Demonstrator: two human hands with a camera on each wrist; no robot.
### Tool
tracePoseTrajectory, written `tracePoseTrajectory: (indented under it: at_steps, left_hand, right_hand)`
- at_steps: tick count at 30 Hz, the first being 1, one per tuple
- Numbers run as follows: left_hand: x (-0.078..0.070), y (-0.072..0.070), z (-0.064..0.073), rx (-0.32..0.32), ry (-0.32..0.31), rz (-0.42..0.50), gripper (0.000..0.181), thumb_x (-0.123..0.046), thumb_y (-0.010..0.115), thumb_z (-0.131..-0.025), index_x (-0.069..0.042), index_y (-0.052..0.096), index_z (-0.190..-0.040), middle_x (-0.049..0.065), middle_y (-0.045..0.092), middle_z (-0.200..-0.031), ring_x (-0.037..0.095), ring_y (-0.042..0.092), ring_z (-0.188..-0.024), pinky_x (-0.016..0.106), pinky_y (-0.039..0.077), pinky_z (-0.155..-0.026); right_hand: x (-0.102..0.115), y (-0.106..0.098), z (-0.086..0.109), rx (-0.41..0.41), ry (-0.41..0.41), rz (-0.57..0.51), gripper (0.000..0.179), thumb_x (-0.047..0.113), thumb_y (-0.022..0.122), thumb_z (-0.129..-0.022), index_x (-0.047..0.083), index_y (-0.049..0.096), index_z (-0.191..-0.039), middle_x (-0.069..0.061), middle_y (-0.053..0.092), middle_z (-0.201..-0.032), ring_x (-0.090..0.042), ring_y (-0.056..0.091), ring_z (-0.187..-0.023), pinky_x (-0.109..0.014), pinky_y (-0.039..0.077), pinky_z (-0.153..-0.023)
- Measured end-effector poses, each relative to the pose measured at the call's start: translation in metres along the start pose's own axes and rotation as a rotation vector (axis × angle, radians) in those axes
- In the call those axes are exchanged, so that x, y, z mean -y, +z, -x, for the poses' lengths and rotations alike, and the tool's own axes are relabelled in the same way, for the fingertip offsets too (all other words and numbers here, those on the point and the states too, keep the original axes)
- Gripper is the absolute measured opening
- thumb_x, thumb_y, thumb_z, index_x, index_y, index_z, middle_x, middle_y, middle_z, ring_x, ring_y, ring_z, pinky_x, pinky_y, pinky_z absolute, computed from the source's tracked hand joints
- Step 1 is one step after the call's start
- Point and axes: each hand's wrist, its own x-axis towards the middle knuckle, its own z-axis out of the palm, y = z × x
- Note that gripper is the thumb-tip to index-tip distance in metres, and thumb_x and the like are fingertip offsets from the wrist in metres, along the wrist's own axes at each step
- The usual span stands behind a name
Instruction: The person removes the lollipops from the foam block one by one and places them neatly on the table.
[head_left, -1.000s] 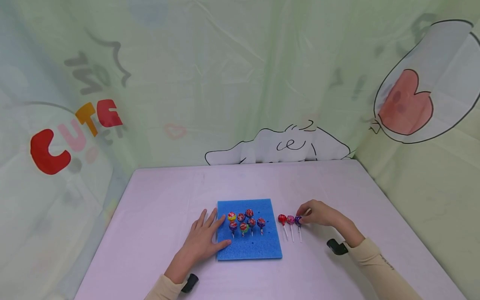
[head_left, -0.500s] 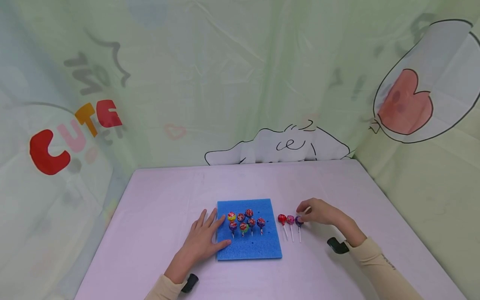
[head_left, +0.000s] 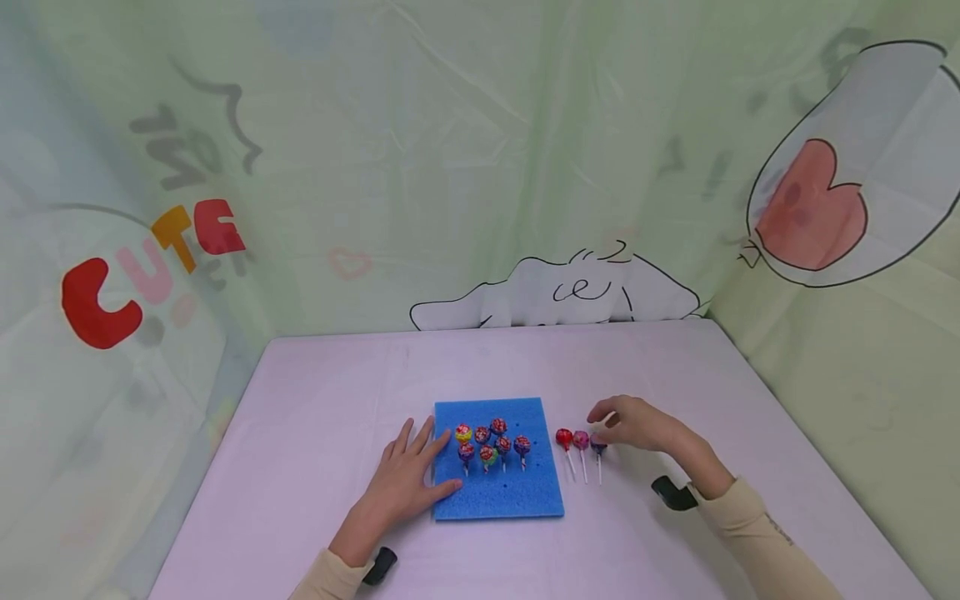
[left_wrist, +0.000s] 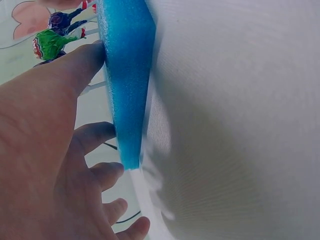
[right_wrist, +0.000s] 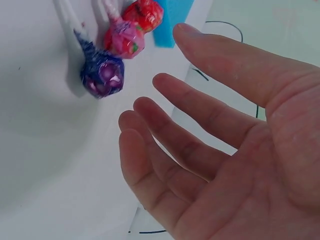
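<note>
Several wrapped lollipops [head_left: 522, 447] stand with their sticks in a blue foam board [head_left: 498, 500]. My left hand [head_left: 405, 479] rests at the board's left edge, fingers spread, and in the left wrist view its thumb [left_wrist: 82, 65] lies on the foam. Right of the board lie a red lollipop [head_left: 564, 438], a pink lollipop [head_left: 581, 441] and a purple lollipop [head_left: 598, 447] side by side, sticks toward me. My right hand [head_left: 637, 423] hovers over the purple one. The right wrist view shows this palm with relaxed fingers, apart from the purple lollipop and holding nothing.
Everything lies on a pale cloth-covered table [head_left: 337, 375]. Printed curtains [head_left: 480, 167] hang behind and at both sides. Small dark holes show in the foam. A black wrist camera [head_left: 675, 493] sits under the right wrist, another black camera [head_left: 381, 566] at the left.
The right hand's fingers have moved slightly left and off the purple lollipop, which has shifted a touch to the right. The left hand and the foam board have stayed put.
</note>
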Motion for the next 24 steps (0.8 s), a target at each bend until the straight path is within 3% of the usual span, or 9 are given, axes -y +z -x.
tracePoseTrajectory:
  at_steps: [9, 15, 24]
  left_hand:
    - [0.001, 0.001, 0.000, 0.002, 0.002, -0.005, 0.082, -0.067, 0.060, -0.089, -0.023, 0.041, -0.155, 0.011, 0.023, -0.168, 0.044, 0.012, -0.155, 0.066, 0.024, -0.118]
    - [0.003, 0.002, -0.001, 0.008, -0.004, -0.017, 0.082, -0.068, 0.060, -0.089, -0.025, 0.039, -0.156, 0.009, 0.021, -0.169, 0.043, 0.010, -0.155, 0.065, 0.023, -0.119]
    - [0.004, 0.004, -0.002, -0.006, 0.003, -0.015, 0.083, -0.070, 0.059, -0.088, -0.025, 0.040, -0.156, 0.009, 0.022, -0.168, 0.044, 0.012, -0.155, 0.066, 0.024, -0.118]
  right_hand:
    - [0.010, 0.005, 0.001, -0.038, -0.023, 0.013, 0.031, 0.015, 0.073, -0.090, 0.001, 0.067, -0.117, -0.017, 0.066, -0.119, -0.036, 0.062, -0.110, -0.043, 0.060, -0.084]
    - [0.017, 0.010, -0.001, -0.074, -0.074, 0.028, 0.032, 0.020, 0.075, -0.090, 0.003, 0.068, -0.117, -0.015, 0.067, -0.119, -0.035, 0.061, -0.111, -0.041, 0.059, -0.084]
    - [0.029, 0.026, -0.001, -0.151, -0.162, 0.032, 0.027, 0.012, 0.075, -0.089, 0.004, 0.068, -0.114, -0.014, 0.067, -0.117, -0.039, 0.061, -0.113, -0.044, 0.060, -0.086]
